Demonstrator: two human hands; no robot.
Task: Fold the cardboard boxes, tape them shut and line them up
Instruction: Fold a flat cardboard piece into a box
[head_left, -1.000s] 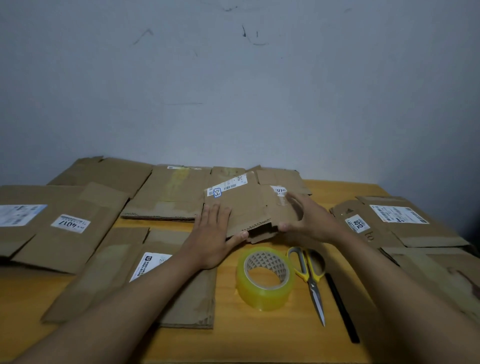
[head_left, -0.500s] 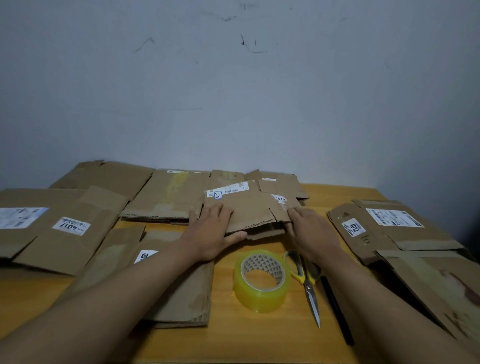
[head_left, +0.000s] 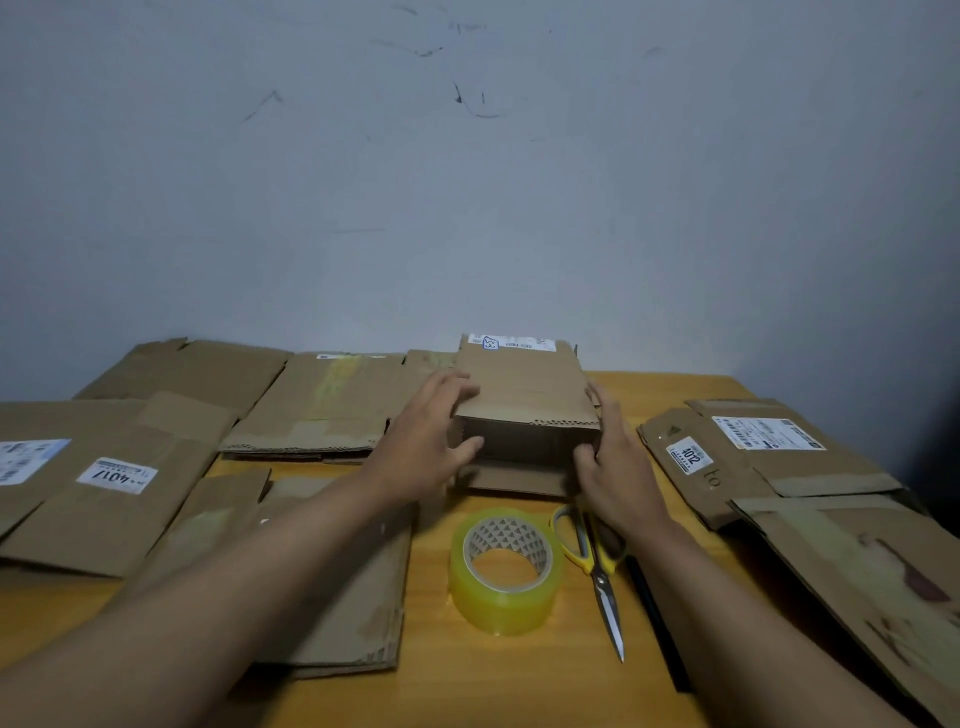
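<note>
Single head-worn, wide-angle view, looking forward and slightly downward from the person's own position at the near edge of the tabletop. The optical axis faces a plain wall, which fills the upper half of the frame; the tabletop occupies the lower half and meets the wall at its far edge. Both forearms enter from the bottom corners and converge toward the centre, where the left hand and right hand lie at arm's reach. Near objects such as the tape roll appear large. Straight edges bow toward the frame margins. No second view is provided.
</note>
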